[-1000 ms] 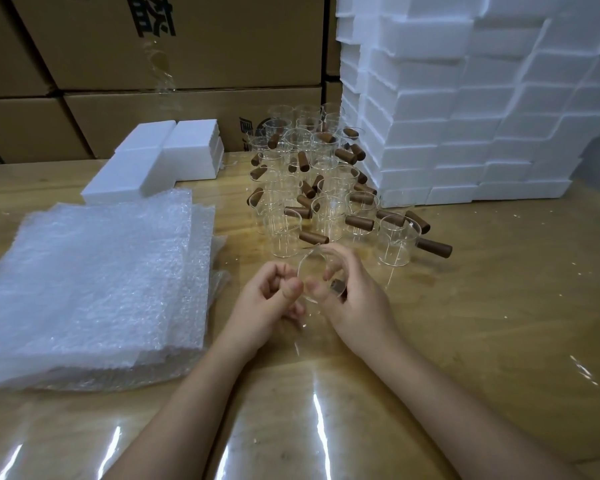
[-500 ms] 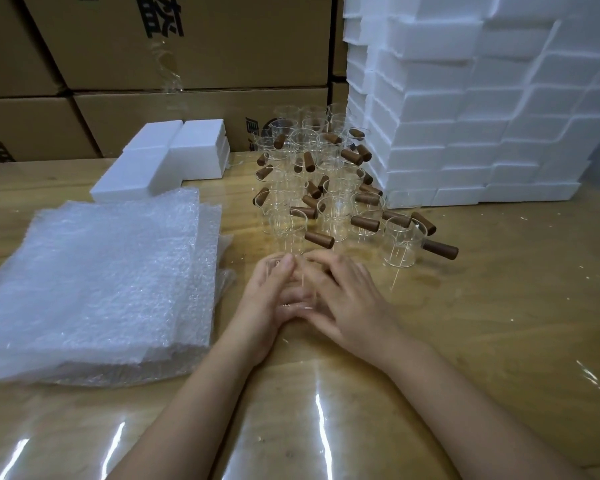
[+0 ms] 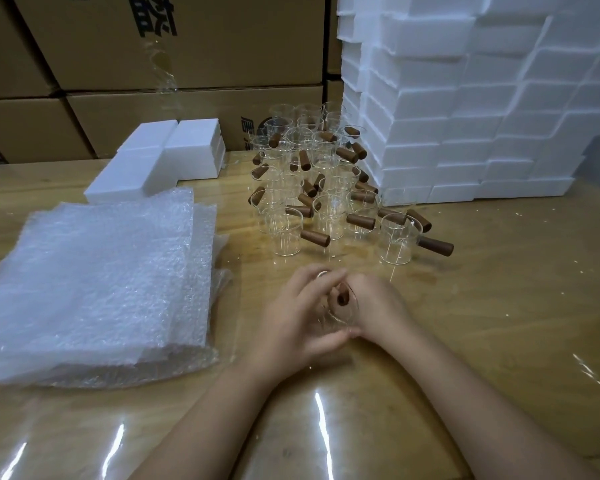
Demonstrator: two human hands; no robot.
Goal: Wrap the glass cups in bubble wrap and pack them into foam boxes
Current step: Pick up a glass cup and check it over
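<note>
Near the middle of the bench (image 3: 499,306), both hands are closed round a single glass cup (image 3: 340,315), held just above the wood. The left hand (image 3: 291,320) wraps it from the left, with its fingers (image 3: 312,282) curled over the far side. The right hand (image 3: 378,303) cups it from the right, and the two thumbs meet at the near edge. The cup lies tilted between the palms. The round end of its brown handle (image 3: 343,300) shows in the gap between the hands, and most of the glass is hidden by them.

Just beyond the hands, farther back, a crowded group of cups (image 3: 312,195) stands upright with wooden handles jutting out in all directions. A thick stack of bubble wrap sheets (image 3: 94,278) lies to the left, apart from the hands. Behind it, at the far left, sit a few foam boxes (image 3: 160,161). A tall wall of stacked foam boxes (image 3: 465,116) rises at the far right, and brown cartons (image 3: 187,46) line the back.
</note>
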